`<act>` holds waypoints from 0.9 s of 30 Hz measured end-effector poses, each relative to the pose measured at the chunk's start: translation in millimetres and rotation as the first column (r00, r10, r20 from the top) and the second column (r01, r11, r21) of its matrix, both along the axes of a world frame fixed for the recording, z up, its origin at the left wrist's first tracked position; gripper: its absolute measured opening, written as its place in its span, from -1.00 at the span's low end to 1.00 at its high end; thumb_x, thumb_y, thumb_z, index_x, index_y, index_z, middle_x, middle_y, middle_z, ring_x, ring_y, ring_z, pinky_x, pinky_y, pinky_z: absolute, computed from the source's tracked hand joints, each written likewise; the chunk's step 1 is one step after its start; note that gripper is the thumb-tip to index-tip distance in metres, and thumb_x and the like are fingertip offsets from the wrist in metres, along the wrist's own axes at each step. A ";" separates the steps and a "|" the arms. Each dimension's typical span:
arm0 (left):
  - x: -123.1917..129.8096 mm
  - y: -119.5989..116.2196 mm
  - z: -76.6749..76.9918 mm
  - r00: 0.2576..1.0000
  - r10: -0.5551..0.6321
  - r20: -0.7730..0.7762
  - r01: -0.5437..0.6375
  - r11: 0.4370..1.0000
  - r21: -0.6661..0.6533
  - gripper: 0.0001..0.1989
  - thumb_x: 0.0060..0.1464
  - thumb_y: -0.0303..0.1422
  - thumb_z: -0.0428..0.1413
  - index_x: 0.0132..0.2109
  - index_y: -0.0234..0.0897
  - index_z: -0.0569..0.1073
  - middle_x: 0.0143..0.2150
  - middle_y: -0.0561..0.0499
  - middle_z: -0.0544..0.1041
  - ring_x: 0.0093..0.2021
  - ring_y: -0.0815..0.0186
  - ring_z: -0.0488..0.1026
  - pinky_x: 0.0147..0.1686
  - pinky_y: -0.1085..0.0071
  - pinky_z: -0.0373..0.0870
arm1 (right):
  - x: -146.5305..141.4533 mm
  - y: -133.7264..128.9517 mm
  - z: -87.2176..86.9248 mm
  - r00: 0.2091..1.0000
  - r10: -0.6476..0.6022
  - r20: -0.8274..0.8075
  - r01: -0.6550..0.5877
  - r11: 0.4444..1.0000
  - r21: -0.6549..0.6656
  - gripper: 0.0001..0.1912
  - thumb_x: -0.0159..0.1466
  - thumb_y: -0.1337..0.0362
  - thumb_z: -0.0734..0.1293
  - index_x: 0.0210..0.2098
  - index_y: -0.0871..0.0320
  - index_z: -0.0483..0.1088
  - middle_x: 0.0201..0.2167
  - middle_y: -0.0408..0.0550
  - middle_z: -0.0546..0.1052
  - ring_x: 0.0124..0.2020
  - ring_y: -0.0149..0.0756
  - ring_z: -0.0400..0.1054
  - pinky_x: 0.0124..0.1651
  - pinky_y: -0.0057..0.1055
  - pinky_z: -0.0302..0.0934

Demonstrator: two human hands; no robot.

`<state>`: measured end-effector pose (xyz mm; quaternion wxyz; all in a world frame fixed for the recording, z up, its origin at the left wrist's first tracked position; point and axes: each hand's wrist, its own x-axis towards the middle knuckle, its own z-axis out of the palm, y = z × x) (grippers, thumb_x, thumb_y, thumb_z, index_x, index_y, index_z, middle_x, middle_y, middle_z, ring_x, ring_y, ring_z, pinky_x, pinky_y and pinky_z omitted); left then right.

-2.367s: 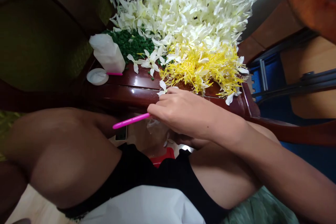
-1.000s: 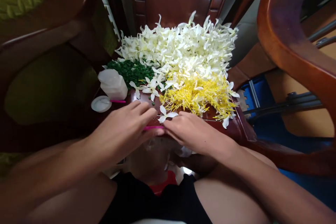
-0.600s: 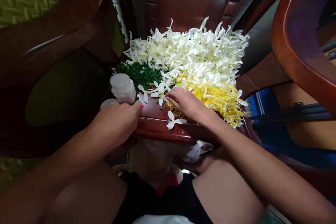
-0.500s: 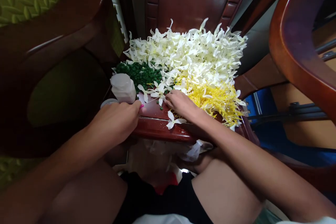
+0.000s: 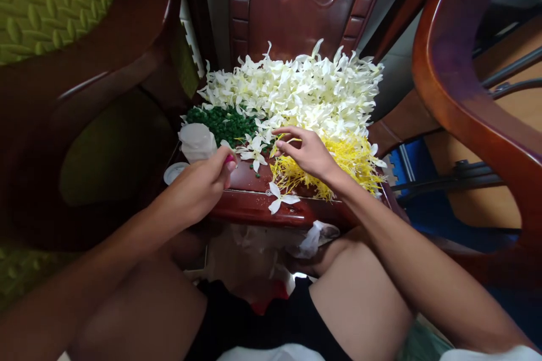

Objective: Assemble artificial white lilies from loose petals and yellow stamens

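Note:
My left hand [image 5: 208,183] is closed round a small pink item [image 5: 229,158], beside a white container [image 5: 197,142]. My right hand [image 5: 308,153] is raised with its fingers apart over the left side of the yellow strands [image 5: 349,163]; nothing shows between the fingertips. White flowers [image 5: 296,87] lie heaped at the back of the wooden seat [image 5: 249,203]. Small green pieces [image 5: 224,122] form a pile behind the container. One loose white flower [image 5: 281,199] rests near the seat's front edge, and a few more lie between my hands.
A white round lid [image 5: 175,172] lies left of my left hand. Curved wooden armrests [image 5: 440,62] flank the seat, with a carved backrest [image 5: 296,17] behind. Below the front edge is a clear plastic bag [image 5: 312,241]. My legs are close to the seat.
My right hand has lifted away from the white flowers and opened, moving up and right. My left hand has turned and risen slightly with the pink item. The camera view has shifted a little.

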<state>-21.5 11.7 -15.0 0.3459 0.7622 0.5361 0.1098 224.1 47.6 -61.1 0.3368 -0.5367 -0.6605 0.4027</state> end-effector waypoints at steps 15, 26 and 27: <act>25.8 -9.8 18.0 0.889 0.159 0.429 -0.207 0.976 0.067 -0.74 0.25 -0.15 0.10 -0.18 -0.26 0.51 -0.36 0.06 0.48 -0.38 0.36 0.34 -0.38 0.44 0.26 | -38.0 -44.7 29.2 0.815 -0.077 -0.575 0.048 0.997 -0.065 -0.78 0.14 0.19 0.54 -0.27 0.12 0.52 -0.40 -0.15 0.59 -0.37 -0.36 0.52 -0.25 -0.36 0.45; 26.6 -10.4 13.4 0.950 -0.026 0.310 -0.071 0.952 0.298 -0.85 0.31 -0.34 0.05 -0.25 -0.24 0.44 -0.36 0.06 0.42 -0.37 0.39 0.31 -0.33 0.45 0.26 | -41.2 -48.2 35.7 0.794 -0.025 -0.608 -0.045 0.994 -0.099 -0.75 0.18 0.16 0.51 -0.21 0.13 0.51 -0.38 -0.15 0.63 -0.34 -0.40 0.53 -0.22 -0.45 0.43; 26.1 -10.6 13.0 0.950 -0.029 0.311 -0.066 0.954 0.292 -0.85 0.31 -0.35 0.04 -0.24 -0.24 0.44 -0.34 0.05 0.44 -0.36 0.39 0.32 -0.33 0.44 0.27 | -41.4 -47.5 35.5 0.798 -0.019 -0.603 -0.057 0.993 -0.107 -0.73 0.17 0.14 0.52 -0.21 0.13 0.51 -0.36 -0.15 0.64 -0.34 -0.40 0.54 -0.21 -0.44 0.44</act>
